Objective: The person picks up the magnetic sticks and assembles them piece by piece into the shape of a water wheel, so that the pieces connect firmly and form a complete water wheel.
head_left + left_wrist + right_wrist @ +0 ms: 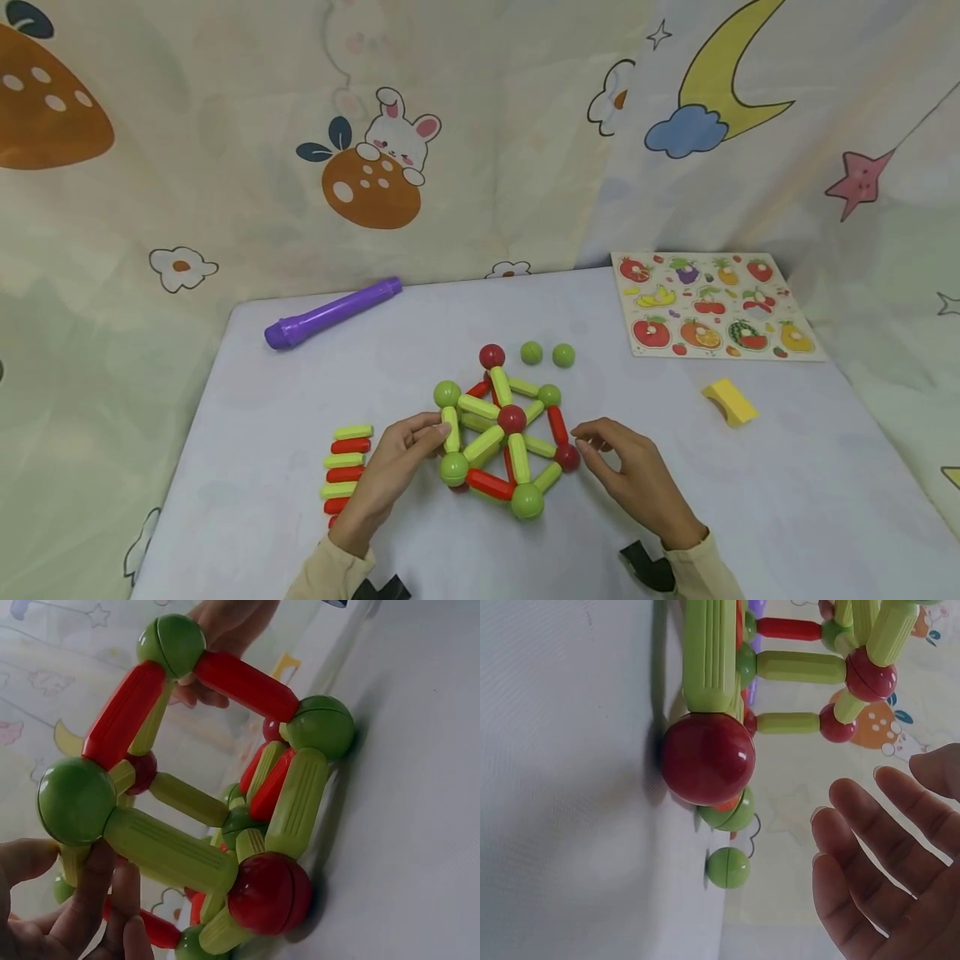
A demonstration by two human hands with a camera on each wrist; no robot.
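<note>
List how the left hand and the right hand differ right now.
The left hand pinches a light-green rod; the right hand holds nothing.
The left hand is at the left side of the ball-and-rod structure; the right hand is at its right side, near a red ball.
Both come out of beige sleeves.

Passage is free over the tabletop (660, 400) from the right hand's (637, 479) fingers rightward to the yellow block (730, 402). Obstacles: the frame (512, 419), between both hands' fingers; loose sticks (345, 460), left of the left hand's (401, 458).
</note>
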